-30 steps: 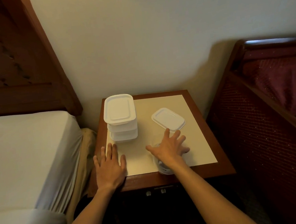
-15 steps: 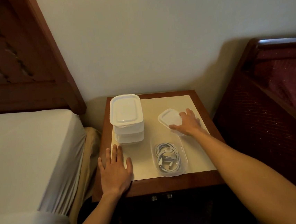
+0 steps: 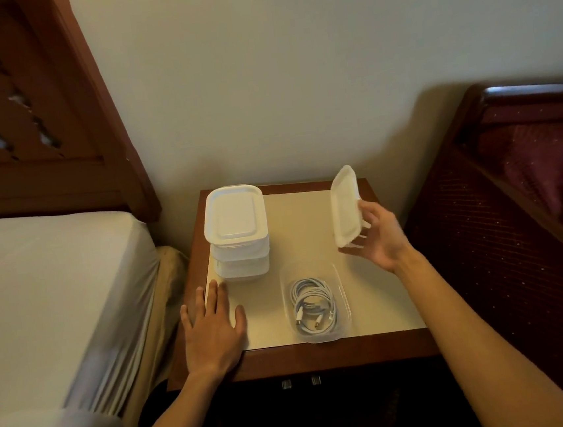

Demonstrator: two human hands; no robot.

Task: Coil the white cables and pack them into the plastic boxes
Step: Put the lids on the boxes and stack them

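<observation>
A clear plastic box (image 3: 345, 314) stands open near the front of the bedside table (image 3: 321, 354), with a coiled white cable (image 3: 313, 305) lying inside it. My right hand (image 3: 380, 234) holds the box's white lid (image 3: 345, 207) tilted on edge in the air, above and behind the box. My left hand (image 3: 212, 330) lies flat on the table's front left corner, fingers spread, holding nothing. A stack of lidded white boxes (image 3: 237, 231) stands at the back left of the table, just beyond my left fingertips.
A bed with a white sheet (image 3: 50, 290) and a dark wooden headboard (image 3: 23, 117) runs along the left. A dark wooden seat with red cushions (image 3: 529, 196) stands close on the right. The wall is right behind the table.
My right hand left the open box, reached back to the lid lying on the table and has lifted it up on edge. My left hand stayed flat on the table.
</observation>
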